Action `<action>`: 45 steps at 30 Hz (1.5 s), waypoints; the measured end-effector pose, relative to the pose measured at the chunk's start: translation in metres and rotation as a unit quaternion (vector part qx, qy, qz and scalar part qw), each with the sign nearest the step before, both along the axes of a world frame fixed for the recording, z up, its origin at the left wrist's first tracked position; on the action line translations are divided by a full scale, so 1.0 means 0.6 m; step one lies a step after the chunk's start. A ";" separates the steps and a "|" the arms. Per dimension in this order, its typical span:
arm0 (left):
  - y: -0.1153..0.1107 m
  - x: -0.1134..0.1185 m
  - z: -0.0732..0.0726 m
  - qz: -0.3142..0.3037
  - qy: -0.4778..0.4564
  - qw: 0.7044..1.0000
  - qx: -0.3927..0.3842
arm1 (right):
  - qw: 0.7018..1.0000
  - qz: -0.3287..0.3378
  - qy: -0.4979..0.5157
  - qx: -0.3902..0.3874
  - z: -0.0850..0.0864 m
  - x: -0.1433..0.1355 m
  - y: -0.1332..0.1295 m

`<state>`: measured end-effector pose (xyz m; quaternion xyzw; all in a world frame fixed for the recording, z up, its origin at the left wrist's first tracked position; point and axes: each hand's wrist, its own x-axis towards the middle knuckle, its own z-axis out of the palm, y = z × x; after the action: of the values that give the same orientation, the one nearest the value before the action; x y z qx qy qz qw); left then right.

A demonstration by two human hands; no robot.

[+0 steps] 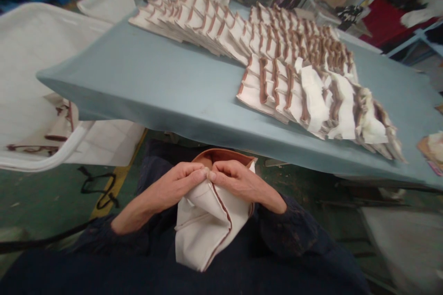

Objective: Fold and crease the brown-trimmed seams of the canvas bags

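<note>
A cream fabric piece with brown trim, shaped like a bag or pouch [207,226], hangs over my lap from both hands. Its brown inner side shows along the upper edge, behind my fingers. My left hand [183,179] pinches the fabric edge, thumb on top. Right beside it, my right hand [235,179] pinches the same edge, and the two thumb tips nearly meet. A dark brown line of trim runs down the front from near the thumbs. What lies under the fingertips is hidden.
Ahead stands a table with a blue-grey cover [155,87]. Overlapping rows of similar cream and brown pieces [270,83] lie on it. A white plastic bin [69,147] at the left holds a few such pieces. A black strap [100,189] lies on the green floor.
</note>
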<state>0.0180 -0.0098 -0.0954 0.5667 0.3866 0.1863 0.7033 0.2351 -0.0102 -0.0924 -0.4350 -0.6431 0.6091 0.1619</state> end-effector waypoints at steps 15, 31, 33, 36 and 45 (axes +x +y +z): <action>-0.004 0.002 -0.013 0.036 -0.007 0.998 -0.043 | 1.000 -0.016 -0.013 -0.016 -0.012 0.000 0.000; -0.016 0.008 -0.054 0.063 -0.025 0.995 -0.079 | 0.998 -0.026 -0.017 -0.059 -0.051 0.004 -0.007; -0.016 0.008 -0.056 0.064 -0.028 0.994 -0.081 | 0.998 -0.029 -0.018 -0.057 -0.055 0.004 -0.008; -0.015 0.008 -0.054 0.064 -0.034 0.994 -0.083 | 0.998 -0.027 -0.022 -0.055 -0.057 0.006 -0.009; -0.015 0.007 -0.054 0.062 -0.041 0.993 -0.087 | 0.997 -0.027 -0.011 -0.066 -0.051 0.004 -0.007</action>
<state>0.0220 -0.0189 -0.1279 0.4704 0.4066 0.2182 0.7522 0.2375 -0.0145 -0.1230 -0.4687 -0.5909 0.6410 0.1424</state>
